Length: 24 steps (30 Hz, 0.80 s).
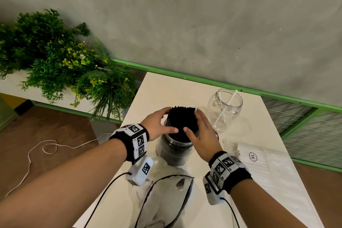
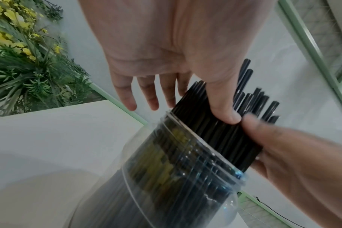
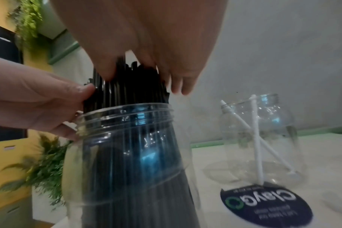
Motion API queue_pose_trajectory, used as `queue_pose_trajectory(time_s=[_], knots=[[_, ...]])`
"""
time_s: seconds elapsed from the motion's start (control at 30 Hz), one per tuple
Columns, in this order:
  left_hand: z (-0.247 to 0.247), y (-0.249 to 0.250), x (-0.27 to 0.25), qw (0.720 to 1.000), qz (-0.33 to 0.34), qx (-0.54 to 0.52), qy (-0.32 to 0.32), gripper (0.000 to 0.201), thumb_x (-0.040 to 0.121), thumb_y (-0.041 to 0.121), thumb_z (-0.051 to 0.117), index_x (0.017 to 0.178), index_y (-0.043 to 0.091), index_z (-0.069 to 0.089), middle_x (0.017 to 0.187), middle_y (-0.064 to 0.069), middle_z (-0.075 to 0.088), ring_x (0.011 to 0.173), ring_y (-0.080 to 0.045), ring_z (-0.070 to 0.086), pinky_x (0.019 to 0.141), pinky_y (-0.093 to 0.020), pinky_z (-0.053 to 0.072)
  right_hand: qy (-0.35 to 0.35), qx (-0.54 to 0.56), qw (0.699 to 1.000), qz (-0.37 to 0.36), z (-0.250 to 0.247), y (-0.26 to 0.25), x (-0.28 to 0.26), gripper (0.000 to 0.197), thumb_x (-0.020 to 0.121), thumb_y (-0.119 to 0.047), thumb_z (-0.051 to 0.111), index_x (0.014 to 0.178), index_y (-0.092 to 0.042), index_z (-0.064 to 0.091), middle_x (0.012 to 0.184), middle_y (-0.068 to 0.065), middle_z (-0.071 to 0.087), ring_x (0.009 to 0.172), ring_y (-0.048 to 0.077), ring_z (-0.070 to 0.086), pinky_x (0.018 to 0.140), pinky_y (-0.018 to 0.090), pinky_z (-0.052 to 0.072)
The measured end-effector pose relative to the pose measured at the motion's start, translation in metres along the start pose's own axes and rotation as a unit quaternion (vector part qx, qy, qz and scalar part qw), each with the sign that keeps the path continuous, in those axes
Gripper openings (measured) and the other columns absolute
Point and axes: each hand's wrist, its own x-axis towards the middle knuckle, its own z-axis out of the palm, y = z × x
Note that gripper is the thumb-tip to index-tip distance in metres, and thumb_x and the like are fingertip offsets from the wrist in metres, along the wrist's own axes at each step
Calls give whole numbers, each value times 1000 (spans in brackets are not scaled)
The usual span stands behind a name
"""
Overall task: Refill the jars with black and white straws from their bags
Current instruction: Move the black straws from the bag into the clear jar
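Black straws packed upright in the near jar at table centre, tips ragged and well above the rim. Cupped from both sides: left hand with thumb laid on the bundle's near face and fingers wrapped round the far side; right hand mirroring it, thumb pressed to the straws, fingers fairly straight along the flank. Bundle squeezed between palms, not pinched.

Behind and to the right, well apart: second jar, nearly empty, with two white straws leaning inside. White-straw bag flat by the right wrist, unopened as far as visible.

Risks, likely: uneven squeeze tipping the light plastic jar; sudden release letting straws fan out over the rim; wrist cables snagging.
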Motion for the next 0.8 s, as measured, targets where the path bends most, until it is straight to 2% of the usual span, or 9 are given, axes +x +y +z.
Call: queue_pose_trajectory(time_s=[0.07,0.13,0.2,0.3,0.4,0.6,0.67,0.73,0.8], knots=[[-3,-3,0,1000,-5,7,0,89,74,35,78,147,23,28,146,3,42,133,-17,40,107,-30,34,24,-8,1000,2,0,-4,-2,71,94,-45,50,151,-17,19,159,-5,11,145,12,17,116,26,17],[-6,-5,0,1000,-8,13,0,90,74,35,78,147,23,28,146,5,42,132,-17,41,107,-32,35,78,-42,994,-64,-3,-17,-5,69,94,-44,43,151,-14,18,160,-1,10,146,12,11,116,25,14],[-7,-6,0,1000,-12,14,0,90,73,34,79,147,23,29,144,6,43,130,-16,44,106,-32,37,100,-89,981,-144,-5,-31,-4,66,94,-40,40,150,-13,18,159,3,13,147,16,10,118,31,13],[-5,-8,-1,1000,-21,-1,-1,90,72,29,80,146,22,30,144,5,44,127,-17,46,105,-32,38,49,-184,963,-193,-1,-42,6,64,93,-30,49,149,-18,20,157,5,21,146,23,15,119,40,15],[-6,-13,-4,1000,-28,-9,0,87,74,25,79,146,22,30,143,2,45,126,-18,47,103,-30,39,-11,-268,947,-179,4,-35,13,67,82,-17,66,143,-13,39,144,8,46,136,30,39,106,51,39],[-12,-23,-9,999,-43,-14,8,79,78,23,76,144,22,33,141,1,47,127,-19,47,100,-27,39,-29,-312,931,-184,2,-33,8,60,82,-29,67,134,-5,51,142,11,49,134,30,42,103,49,43],[-13,-23,-8,999,-44,-12,15,72,81,22,73,143,21,35,140,1,48,125,-19,48,99,-28,40,-18,-296,938,-178,-1,-39,10,59,91,-37,48,141,-7,41,150,9,38,141,27,31,111,46,34],[-12,-21,-7,999,-43,-9,23,65,85,19,68,142,21,37,138,0,50,123,-19,49,99,-28,41,-25,-259,949,-177,-1,-45,13,63,96,-43,30,150,-11,21,159,4,17,147,22,11,119,38,13],[-12,-19,-7,999,-43,-8,26,59,88,14,64,141,19,39,138,0,50,123,-19,50,98,-27,41,-71,-283,939,-181,5,-49,13,63,97,-45,25,151,-12,21,159,4,19,146,21,15,117,37,11]])
